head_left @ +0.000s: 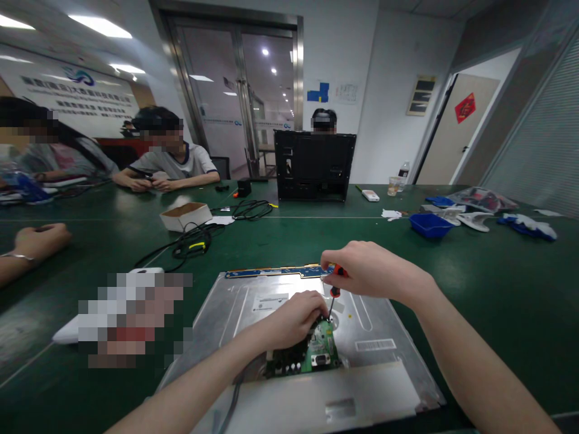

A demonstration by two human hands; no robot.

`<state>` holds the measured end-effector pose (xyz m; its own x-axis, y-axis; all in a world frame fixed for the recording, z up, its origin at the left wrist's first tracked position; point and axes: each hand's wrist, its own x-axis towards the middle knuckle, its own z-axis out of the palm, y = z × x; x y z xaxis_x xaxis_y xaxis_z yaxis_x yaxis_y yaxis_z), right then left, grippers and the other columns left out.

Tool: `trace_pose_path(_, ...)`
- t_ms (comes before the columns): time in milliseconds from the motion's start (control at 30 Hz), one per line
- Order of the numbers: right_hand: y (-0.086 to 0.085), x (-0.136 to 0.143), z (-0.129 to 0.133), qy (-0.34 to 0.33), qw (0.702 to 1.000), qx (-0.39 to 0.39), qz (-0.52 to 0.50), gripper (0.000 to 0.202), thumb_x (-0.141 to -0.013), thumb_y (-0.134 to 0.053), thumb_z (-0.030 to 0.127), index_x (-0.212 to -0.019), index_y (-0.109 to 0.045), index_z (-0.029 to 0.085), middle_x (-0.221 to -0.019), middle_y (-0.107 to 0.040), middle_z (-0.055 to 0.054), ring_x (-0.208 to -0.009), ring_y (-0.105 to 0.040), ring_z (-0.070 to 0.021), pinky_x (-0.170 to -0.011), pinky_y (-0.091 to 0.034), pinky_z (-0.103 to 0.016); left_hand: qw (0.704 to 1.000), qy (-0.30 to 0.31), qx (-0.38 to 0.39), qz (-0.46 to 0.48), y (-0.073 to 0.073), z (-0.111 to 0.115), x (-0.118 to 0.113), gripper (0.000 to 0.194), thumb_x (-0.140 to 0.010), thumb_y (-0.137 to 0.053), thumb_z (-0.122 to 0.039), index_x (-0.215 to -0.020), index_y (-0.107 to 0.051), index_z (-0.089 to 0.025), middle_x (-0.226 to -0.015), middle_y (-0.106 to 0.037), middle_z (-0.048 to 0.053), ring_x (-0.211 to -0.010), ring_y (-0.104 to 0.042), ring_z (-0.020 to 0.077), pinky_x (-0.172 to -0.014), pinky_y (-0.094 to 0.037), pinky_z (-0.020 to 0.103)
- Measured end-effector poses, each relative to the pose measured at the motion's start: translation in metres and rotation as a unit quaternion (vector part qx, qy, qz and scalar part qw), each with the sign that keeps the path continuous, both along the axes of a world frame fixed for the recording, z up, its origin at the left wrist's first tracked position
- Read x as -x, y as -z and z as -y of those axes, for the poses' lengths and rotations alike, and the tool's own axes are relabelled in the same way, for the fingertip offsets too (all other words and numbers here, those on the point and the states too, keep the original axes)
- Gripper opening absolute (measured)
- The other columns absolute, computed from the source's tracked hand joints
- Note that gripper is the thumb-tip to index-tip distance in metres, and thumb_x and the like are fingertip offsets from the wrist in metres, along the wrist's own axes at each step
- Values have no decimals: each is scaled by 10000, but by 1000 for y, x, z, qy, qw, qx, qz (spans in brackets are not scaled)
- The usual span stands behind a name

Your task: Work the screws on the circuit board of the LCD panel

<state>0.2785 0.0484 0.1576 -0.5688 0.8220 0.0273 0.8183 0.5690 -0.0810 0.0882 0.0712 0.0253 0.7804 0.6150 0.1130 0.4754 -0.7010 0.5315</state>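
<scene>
A flat silver metal panel back (384,325) lies on the green table in front of me, with a narrow blue circuit strip (262,273) along its far edge. On the panel sits a green circuit board (323,343) with a connector at its near side. My right hand (362,268) is closed round the handle of a red and black screwdriver (335,292), whose tilted shaft points down at the board's far corner. Beside that tip, my left hand (298,316) has its fingers curled together over the board; what they pinch, if anything, is hidden.
Left of the panel lies a white object (67,328), partly blurred out. Beyond are black cables (181,244), an open cardboard box (185,217) and an upright black monitor housing (314,166). A blue tray (429,226) and gloves (527,226) lie right. Another person's hand (43,241) rests at left.
</scene>
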Motion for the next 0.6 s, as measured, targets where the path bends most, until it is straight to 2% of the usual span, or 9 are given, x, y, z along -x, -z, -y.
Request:
trace_pose_path(133,2,-3,0,-26,1000,3,-10,276,-851,-627,199,-1126,-613,211,-882,-735,-43,-759,-649,-190,-588,-349,-254,1000,-6,10,10,-2,0,0,249,-899,-399,-82,-917,-619,-198,-963,-656,46,-924,-583,196,-852,-482,307)
trace_pose_path(233,1,-5,2,-44,999,29,-15,350,-823,-653,170,-1164,-588,213,-922,-733,-47,-800,-657,-190,-590,-360,-244,1000,-12,22,12,-2,-1,0,249,-887,-401,-77,-906,-620,-194,-956,-659,43,-910,-593,193,-836,-490,300)
trace_pose_path(333,0,-4,3,-23,1000,18,-5,313,-863,-679,302,-1160,-607,233,-912,-741,-47,-802,-673,-212,-582,-360,-254,999,-15,34,20,0,-2,-1,252,-887,-402,-74,-902,-622,-196,-955,-662,37,-912,-601,190,-831,-494,293)
trace_pose_path(433,0,-1,1,17,1000,-6,12,229,-928,-610,427,-1056,-666,246,-845,-751,-39,-778,-683,-226,-580,-356,-266,998,-13,46,30,1,-3,-1,254,-896,-404,-75,-910,-626,-197,-962,-669,35,-927,-607,189,-846,-496,292)
trace_pose_path(500,1,0,0,22,999,-14,18,205,-954,-568,407,-1005,-679,243,-822,-753,-33,-756,-681,-219,-577,-349,-268,998,-13,50,35,2,-3,-1,259,-891,-403,-66,-909,-627,-195,-968,-672,36,-933,-610,188,-855,-496,292)
trace_pose_path(600,2,-1,0,0,1000,-24,14,164,-929,-580,327,-1042,-655,233,-819,-748,-27,-737,-668,-209,-564,-325,-266,998,-17,54,39,1,-3,-1,262,-876,-406,-59,-898,-629,-195,-961,-669,37,-920,-611,185,-846,-500,290)
